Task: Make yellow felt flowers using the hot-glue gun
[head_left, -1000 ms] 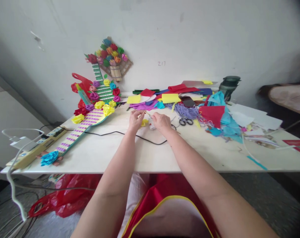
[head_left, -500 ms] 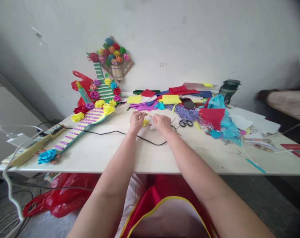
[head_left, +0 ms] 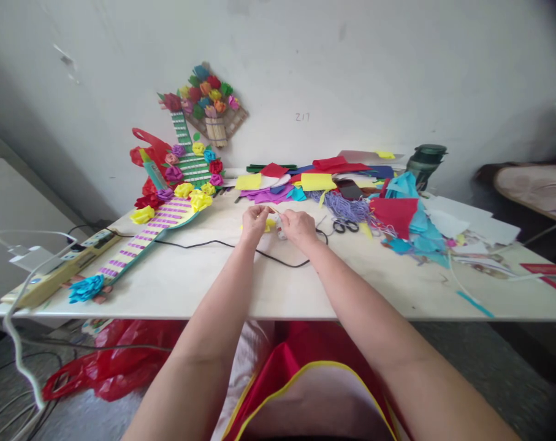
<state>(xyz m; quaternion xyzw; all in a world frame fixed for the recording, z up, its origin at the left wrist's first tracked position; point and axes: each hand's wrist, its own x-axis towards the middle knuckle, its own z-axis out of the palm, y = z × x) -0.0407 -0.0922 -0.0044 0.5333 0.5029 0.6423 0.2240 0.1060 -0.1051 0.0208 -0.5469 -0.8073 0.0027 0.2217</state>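
Observation:
My left hand (head_left: 254,224) and my right hand (head_left: 299,228) are close together over the middle of the table. Between their pinched fingertips runs a thin, pale stick (head_left: 274,210), with one end in each hand. Its exact kind is too small to make out. Beneath the fingers lies a bit of yellow paper (head_left: 270,225). A small white object with red marks (head_left: 280,233) is partly covered by my right hand. A black cord (head_left: 282,263) curves across the tabletop just below both hands.
Black-handled scissors (head_left: 346,226) lie right of my hands, near purple shredded strands (head_left: 344,209). Coloured paper (head_left: 317,182) is stacked along the wall. At left stand flower-decorated guitar shapes (head_left: 160,223) and a power strip (head_left: 70,266). A dark bottle (head_left: 425,165) stands at back right.
Both hands stay in nearly the same place, still pinching the thin stick. The view has shifted very slightly.

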